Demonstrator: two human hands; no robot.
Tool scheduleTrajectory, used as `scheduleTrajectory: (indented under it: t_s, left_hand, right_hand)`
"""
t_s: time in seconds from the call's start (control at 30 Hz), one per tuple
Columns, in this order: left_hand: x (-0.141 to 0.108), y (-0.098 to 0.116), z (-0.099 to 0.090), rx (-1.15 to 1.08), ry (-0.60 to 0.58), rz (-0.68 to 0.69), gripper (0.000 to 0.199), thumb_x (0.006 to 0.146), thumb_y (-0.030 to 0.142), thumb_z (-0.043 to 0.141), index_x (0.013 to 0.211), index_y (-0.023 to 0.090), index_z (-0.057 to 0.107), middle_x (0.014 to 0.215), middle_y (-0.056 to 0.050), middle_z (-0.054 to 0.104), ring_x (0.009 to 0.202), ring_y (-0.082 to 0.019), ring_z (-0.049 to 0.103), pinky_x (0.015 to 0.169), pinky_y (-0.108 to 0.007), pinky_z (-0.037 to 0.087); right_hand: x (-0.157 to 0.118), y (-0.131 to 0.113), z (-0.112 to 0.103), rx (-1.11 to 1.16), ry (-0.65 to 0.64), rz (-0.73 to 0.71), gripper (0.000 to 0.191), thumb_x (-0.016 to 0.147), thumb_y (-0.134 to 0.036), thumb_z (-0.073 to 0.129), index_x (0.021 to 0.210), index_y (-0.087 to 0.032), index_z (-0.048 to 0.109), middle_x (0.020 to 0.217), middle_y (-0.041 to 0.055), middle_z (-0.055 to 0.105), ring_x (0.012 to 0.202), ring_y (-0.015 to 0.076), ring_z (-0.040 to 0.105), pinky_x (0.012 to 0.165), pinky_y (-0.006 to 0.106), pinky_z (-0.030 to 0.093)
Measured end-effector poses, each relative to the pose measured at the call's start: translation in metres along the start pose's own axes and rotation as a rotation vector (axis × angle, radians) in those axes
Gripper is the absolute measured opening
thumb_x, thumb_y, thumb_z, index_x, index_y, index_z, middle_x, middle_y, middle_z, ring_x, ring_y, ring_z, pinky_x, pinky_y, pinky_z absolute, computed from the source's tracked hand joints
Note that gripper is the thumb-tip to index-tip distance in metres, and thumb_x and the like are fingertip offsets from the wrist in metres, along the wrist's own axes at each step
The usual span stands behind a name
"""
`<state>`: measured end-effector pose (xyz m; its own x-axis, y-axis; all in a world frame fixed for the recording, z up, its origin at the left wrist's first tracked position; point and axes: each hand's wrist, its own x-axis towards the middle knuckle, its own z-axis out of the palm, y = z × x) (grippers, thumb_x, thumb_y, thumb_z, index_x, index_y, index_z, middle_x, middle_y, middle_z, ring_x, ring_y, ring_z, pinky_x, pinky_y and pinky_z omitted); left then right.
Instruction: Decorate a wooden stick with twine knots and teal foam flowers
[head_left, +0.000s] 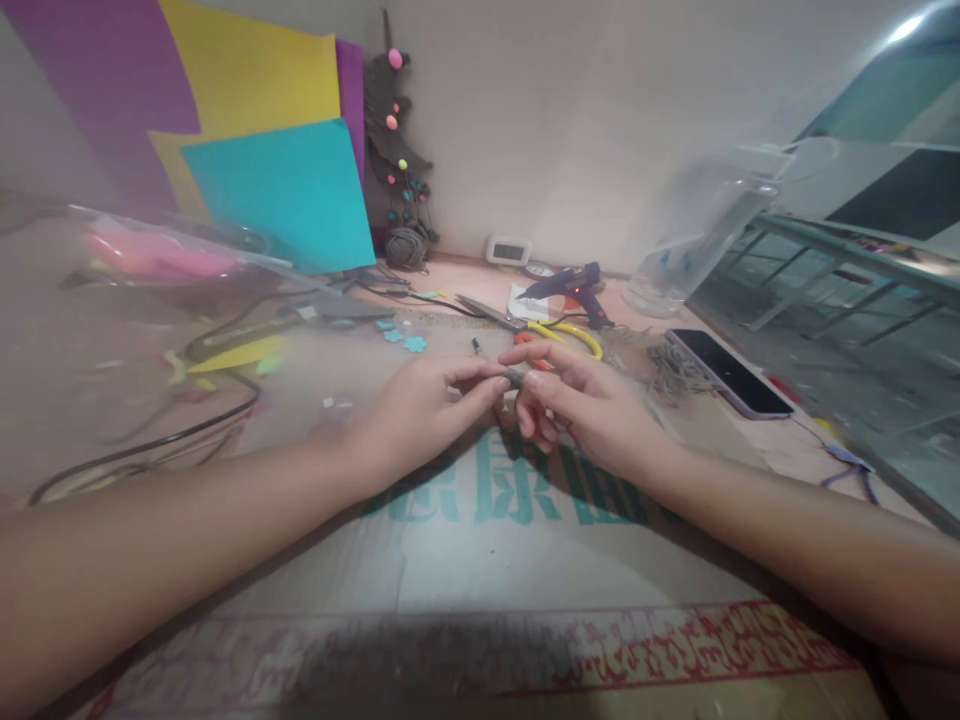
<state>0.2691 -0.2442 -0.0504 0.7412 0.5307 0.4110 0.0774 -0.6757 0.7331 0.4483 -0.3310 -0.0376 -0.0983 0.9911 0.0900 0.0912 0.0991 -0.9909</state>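
Over the middle of the table, my left hand [420, 410] and my right hand [600, 405] meet at the fingertips. Between them is a small dark grey piece [514, 378], pinched by thumb and forefinger on both sides. Its kind is too small and covered to make out. The other fingers of my right hand curl loosely below it. Just beyond my hands lie scissors [574, 338] with yellow and orange handles, partly hidden by my right fingers. To the right sits a tangle of grey cord [679, 368].
Behind the scissors rests a dark blue glue gun [559, 284], near a small white digital display [508, 250]. A phone [727, 372] and a clear jar [679, 250] stand right. Coloured sheets [281, 195] and a dark hanging decoration [391, 150] are at the back. Blue flower cutouts [415, 344] lie left.
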Motion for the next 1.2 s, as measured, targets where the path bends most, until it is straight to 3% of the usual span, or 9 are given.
scheduleTrajectory:
  t_s: [0.27,0.57,0.93,1.2]
  left_hand:
    - [0.0006,0.0012,0.0006,0.004,0.024,0.006,0.023,0.097,0.026,0.053,0.09,0.018,0.074,0.092,0.0,0.077,0.084,-0.014,0.068,0.079,-0.023,0.048]
    - [-0.0011,0.0011,-0.0007,0.029,0.036,0.002,0.022,0.096,0.026,0.054,0.095,0.019,0.075,0.094,0.0,0.078,0.085,-0.015,0.068,0.079,-0.024,0.05]
    - [-0.0011,0.0,0.0003,0.055,0.025,0.001,0.023,0.097,0.03,0.054,0.095,0.021,0.075,0.099,-0.002,0.078,0.09,-0.017,0.069,0.084,-0.027,0.051]
    - [-0.0005,0.0033,-0.0009,-0.057,-0.026,-0.071,0.025,0.097,0.032,0.054,0.088,0.02,0.074,0.08,0.0,0.075,0.074,-0.015,0.067,0.075,-0.026,0.052]
  right_hand:
    - [0.0012,0.0017,0.002,0.121,-0.031,0.069,0.022,0.096,-0.028,0.055,0.116,-0.018,0.051,0.053,-0.007,0.059,0.038,0.0073,0.043,0.038,0.017,0.034]
    - [0.0,0.0021,0.0009,0.137,0.009,0.047,0.019,0.098,-0.032,0.052,0.111,-0.019,0.055,0.052,-0.0068,0.054,0.041,0.0076,0.038,0.039,0.016,0.03]
    - [0.0017,0.0026,0.0045,0.016,0.019,0.047,0.023,0.096,-0.037,0.057,0.11,-0.02,0.052,0.048,-0.01,0.053,0.036,0.0064,0.037,0.037,0.016,0.028]
    - [0.0017,0.0021,0.0075,-0.132,0.144,0.026,0.019,0.097,-0.038,0.054,0.097,-0.019,0.05,0.052,-0.0085,0.055,0.039,0.006,0.043,0.038,0.017,0.033]
